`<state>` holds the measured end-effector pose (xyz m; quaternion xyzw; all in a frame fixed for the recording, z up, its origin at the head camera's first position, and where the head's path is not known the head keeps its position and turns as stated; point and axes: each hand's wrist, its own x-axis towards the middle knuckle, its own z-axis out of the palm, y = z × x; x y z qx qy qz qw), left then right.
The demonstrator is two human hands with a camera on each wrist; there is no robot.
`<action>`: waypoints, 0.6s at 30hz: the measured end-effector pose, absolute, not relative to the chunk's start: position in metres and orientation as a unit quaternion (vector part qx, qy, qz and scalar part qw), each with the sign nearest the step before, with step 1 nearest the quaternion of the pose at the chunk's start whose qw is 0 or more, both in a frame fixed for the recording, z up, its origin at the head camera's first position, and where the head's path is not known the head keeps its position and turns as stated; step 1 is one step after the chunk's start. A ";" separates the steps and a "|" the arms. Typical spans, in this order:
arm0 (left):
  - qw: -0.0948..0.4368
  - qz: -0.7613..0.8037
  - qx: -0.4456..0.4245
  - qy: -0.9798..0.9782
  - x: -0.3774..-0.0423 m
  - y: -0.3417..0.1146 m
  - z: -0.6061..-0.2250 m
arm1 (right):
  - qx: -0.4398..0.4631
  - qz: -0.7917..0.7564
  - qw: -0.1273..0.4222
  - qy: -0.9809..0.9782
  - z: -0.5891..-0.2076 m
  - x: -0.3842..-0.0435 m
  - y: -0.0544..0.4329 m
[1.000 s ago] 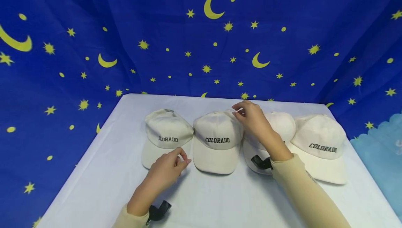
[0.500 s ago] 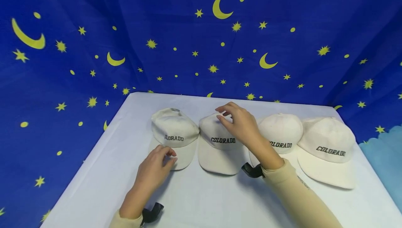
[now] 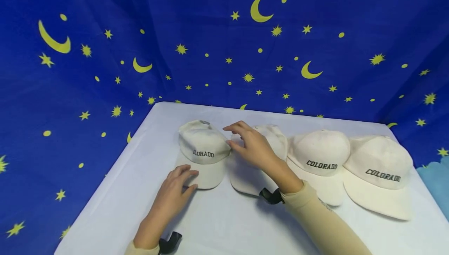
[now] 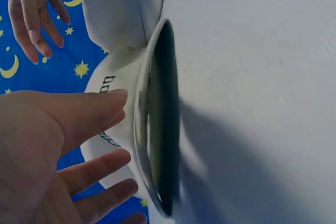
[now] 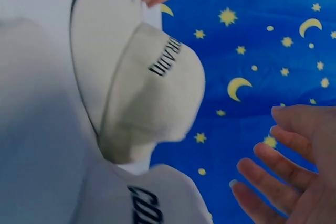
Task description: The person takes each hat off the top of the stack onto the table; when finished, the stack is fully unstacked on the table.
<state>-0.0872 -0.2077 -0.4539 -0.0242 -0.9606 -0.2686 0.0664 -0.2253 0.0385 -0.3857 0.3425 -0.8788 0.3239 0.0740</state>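
The leftmost cream baseball cap [image 3: 208,140], lettered COLORADO, sits on the white table with its brim towards me. Beside that brim is my left hand [image 3: 172,192], fingers loosely spread and holding nothing. In the left wrist view the fingertips lie close to the brim edge [image 4: 140,140]; contact cannot be told. My right hand [image 3: 252,146] hovers over the second cap [image 3: 277,140], hiding its lettering, with relaxed fingers pointing at the leftmost cap. In the right wrist view this hand [image 5: 294,166] stands apart from the leftmost cap [image 5: 163,98], its fingers extended.
To the right, in the same row, stand a third cap [image 3: 319,149] and a fourth cap [image 3: 380,161], brims forward. The white table [image 3: 217,231] backs onto a blue curtain [image 3: 196,21] with yellow moons and stars.
My right hand has moved left from between the second and third caps, across the second, towards the leftmost. The left hand has shifted slightly and its fingers have spread. The head view has turned left.
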 end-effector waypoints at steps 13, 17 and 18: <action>0.022 -0.281 -0.025 -0.959 -0.085 -0.214 -0.463 | 0.403 0.259 -0.006 -0.877 -0.421 -0.217 0.008; 0.026 -0.285 -0.026 -0.958 -0.086 -0.215 -0.464 | 0.409 0.258 -0.010 -0.875 -0.427 -0.214 0.006; 0.029 -0.286 -0.028 -0.957 -0.086 -0.215 -0.464 | 0.409 0.257 -0.011 -0.876 -0.427 -0.214 0.006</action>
